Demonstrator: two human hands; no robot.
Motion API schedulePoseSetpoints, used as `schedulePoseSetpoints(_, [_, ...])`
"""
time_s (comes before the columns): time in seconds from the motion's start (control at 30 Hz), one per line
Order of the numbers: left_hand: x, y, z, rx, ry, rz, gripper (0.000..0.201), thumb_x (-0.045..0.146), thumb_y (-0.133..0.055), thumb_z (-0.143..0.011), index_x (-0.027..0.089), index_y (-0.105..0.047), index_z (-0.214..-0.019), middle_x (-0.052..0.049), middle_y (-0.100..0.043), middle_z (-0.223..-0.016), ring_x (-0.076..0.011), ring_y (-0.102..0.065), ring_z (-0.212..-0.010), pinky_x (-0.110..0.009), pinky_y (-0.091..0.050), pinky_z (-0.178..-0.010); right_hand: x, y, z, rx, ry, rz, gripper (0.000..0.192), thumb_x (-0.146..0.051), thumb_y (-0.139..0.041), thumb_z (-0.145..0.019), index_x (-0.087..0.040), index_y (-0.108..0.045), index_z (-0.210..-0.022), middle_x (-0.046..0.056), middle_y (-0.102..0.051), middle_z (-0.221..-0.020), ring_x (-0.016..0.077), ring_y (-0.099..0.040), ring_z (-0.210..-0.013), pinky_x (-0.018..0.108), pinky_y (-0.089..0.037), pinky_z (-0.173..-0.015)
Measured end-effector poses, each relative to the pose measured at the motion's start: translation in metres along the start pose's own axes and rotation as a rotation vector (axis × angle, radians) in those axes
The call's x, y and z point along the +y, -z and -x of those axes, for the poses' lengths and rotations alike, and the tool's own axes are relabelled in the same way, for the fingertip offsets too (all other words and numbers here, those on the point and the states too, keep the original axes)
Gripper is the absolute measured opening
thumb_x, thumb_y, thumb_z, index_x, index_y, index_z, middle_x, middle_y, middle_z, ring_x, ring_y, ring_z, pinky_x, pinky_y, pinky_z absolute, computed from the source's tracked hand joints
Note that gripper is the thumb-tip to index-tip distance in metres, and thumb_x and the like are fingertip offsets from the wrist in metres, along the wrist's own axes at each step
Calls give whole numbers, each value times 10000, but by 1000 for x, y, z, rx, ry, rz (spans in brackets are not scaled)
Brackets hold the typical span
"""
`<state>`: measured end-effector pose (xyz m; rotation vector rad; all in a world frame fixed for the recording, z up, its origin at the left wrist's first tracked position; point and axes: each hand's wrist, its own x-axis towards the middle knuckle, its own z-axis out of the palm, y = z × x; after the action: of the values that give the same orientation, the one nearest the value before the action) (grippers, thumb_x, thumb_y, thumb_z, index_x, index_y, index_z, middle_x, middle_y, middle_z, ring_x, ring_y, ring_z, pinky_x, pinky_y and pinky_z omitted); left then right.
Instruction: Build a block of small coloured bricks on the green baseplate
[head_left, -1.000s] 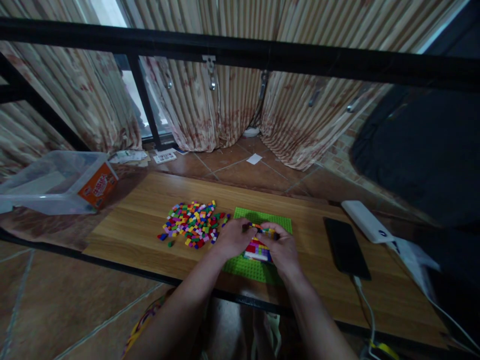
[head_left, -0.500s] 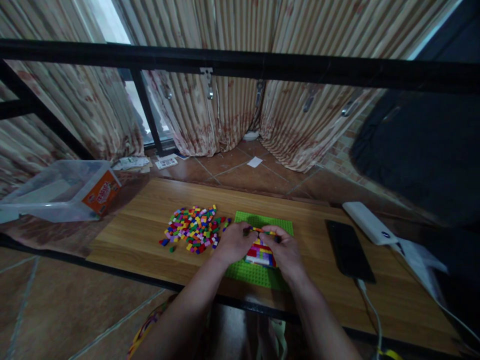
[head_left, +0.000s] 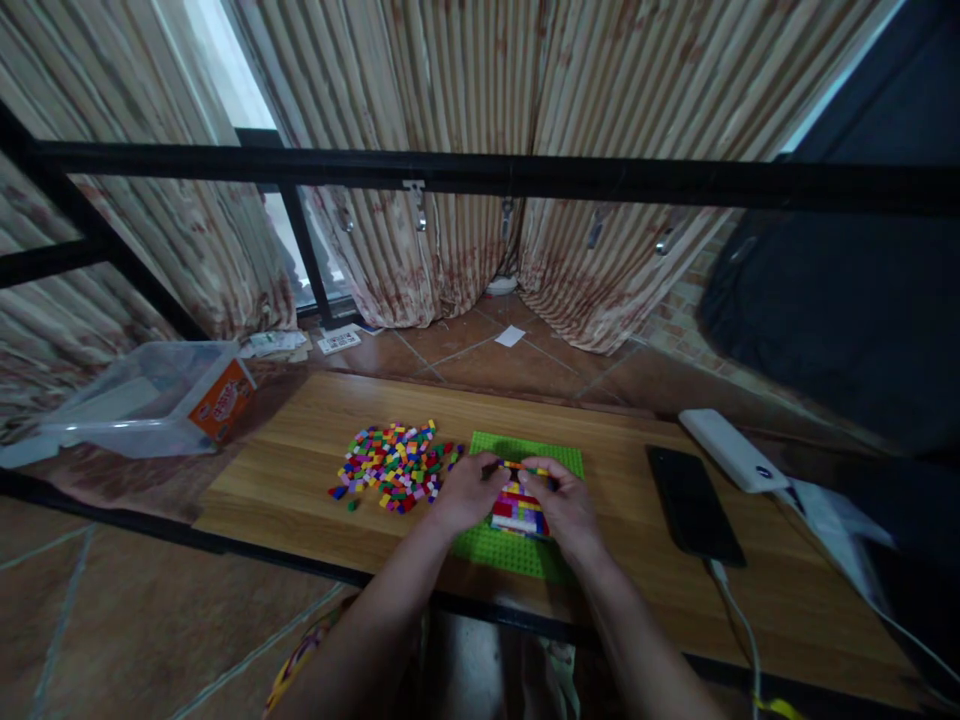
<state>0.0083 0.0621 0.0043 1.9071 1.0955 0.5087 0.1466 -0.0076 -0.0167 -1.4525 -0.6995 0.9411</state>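
A green baseplate lies on the wooden table. A small multicoloured brick build stands on the plate. My left hand and my right hand meet over it and pinch the two ends of a thin row of coloured bricks held just above the build. A loose pile of small coloured bricks lies on the table just left of the plate, close to my left hand.
A black phone with a cable and a white power bank lie to the right. A clear plastic tub with an orange label sits far left. A black metal rail crosses above; striped curtains hang behind.
The view has tilted upward a little. Both hands stay over the build, still holding the row of bricks.
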Motion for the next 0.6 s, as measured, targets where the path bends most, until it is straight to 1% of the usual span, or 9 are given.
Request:
schedulePoseSetpoints(0.1, [-3,3,2,-10,8,14,318,271,-451,-867,141,-695,-1024,-64,-729,-973,-166,-652,-858,-247,-497,-749,1,5,-1,50,54,-57,371,-476,-752,-621,-233,-724,-900,32,-731,-851,203,-652,-713,338,-519,-664])
schedulePoseSetpoints(0.13, [-3,4,3,-17,15,5,318,264,-452,-864,140,-695,-1029,-67,-730,-982,-168,-654,-865,-251,-499,-761,1,5,-1,62,65,-55,366,-460,-751,-620,-236,-725,-907,31,-732,-867,203,-652,-723,340,-519,-673])
schedulePoseSetpoints(0.27, [2,5,4,-18,18,-49,301,240,-483,-837,140,-694,-1027,-64,-734,-972,-174,-658,-855,-260,-500,-769,0,3,0,38,27,60,343,-378,-723,-636,-233,-720,-947,1,-699,-708,190,-610,-597,322,-490,-584])
schedulePoseSetpoints(0.3, [4,5,4,-15,11,-63,301,230,-485,-831,143,-693,-1031,-61,-735,-961,-174,-658,-850,-259,-500,-764,0,1,0,35,28,94,332,-364,-707,-648,-231,-720,-952,-2,-694,-697,186,-600,-583,315,-481,-571])
schedulePoseSetpoints(0.47, [9,2,3,-18,5,-104,296,215,-472,-823,146,-697,-1004,-53,-729,-838,-179,-656,-799,-258,-496,-717,1,-2,-1,47,91,205,306,-329,-651,-679,-214,-720,-953,17,-715,-778,180,-611,-619,294,-471,-584])
schedulePoseSetpoints(0.6, [9,0,2,-12,3,-127,290,202,-471,-808,143,-700,-976,-67,-728,-870,-189,-655,-808,-276,-500,-741,3,-2,-1,74,144,292,318,-323,-617,-699,-205,-716,-977,30,-720,-843,180,-624,-663,299,-482,-626])
